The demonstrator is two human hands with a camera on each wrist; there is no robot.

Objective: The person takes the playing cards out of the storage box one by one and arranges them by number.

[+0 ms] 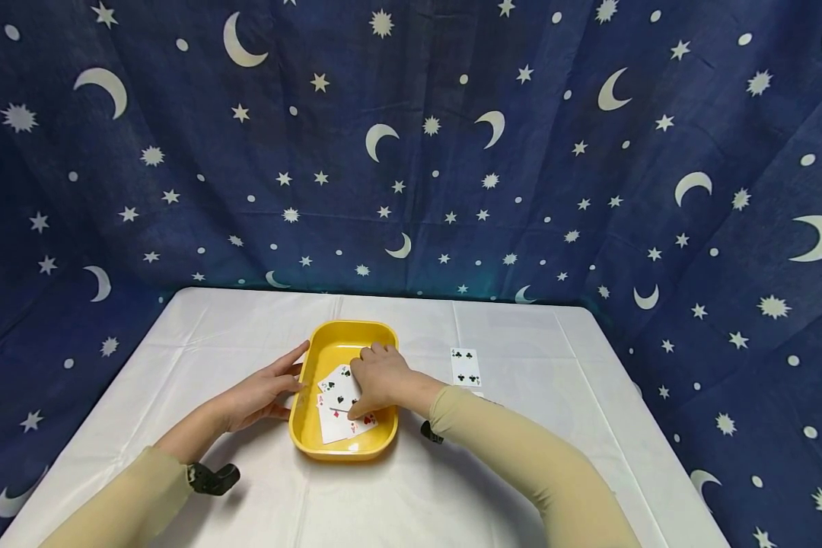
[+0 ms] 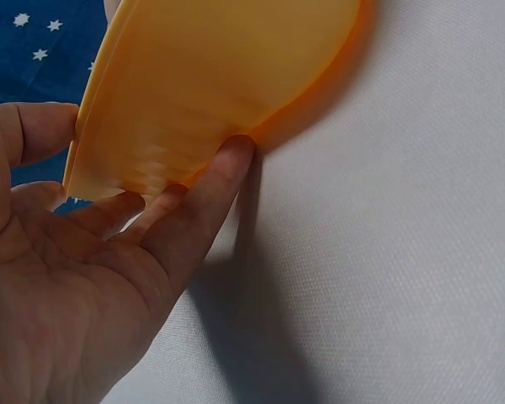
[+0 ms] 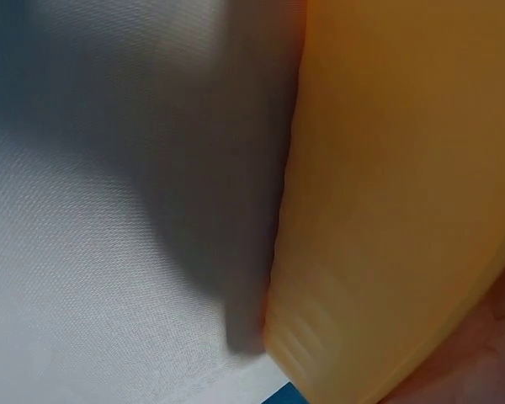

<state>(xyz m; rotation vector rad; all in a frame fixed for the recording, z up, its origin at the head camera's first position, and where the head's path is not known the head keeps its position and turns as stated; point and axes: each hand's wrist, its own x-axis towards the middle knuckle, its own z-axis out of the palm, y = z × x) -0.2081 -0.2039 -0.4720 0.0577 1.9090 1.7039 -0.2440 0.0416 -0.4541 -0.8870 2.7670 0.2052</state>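
Observation:
A yellow tray (image 1: pixel 302 426) stands on the white-covered table, with several playing cards (image 1: pixel 336 428) lying face up and overlapping inside. Against the tray's left outer wall rests my left hand (image 1: pixel 256 397), its fingers spread. In the left wrist view, its fingertips (image 2: pixel 236 153) touch the outside of the wall near the rim and base. My right hand (image 1: pixel 386 378) reaches over the right rim into the tray. It holds a black-suited playing card (image 1: pixel 341 387) between thumb and fingers, above red-suited ones. The right wrist view shows mostly the tray's outer wall (image 3: pixel 387 185); the fingers are hidden there.
Right of the tray lies a four of clubs (image 1: pixel 466 367) face up. Closer to me, another card's edge (image 1: pixel 479 394) shows beside the right sleeve, which hides most of it. A dark blue curtain (image 1: pixel 438 175) with moons and stars hangs behind the table (image 1: pixel 520 335).

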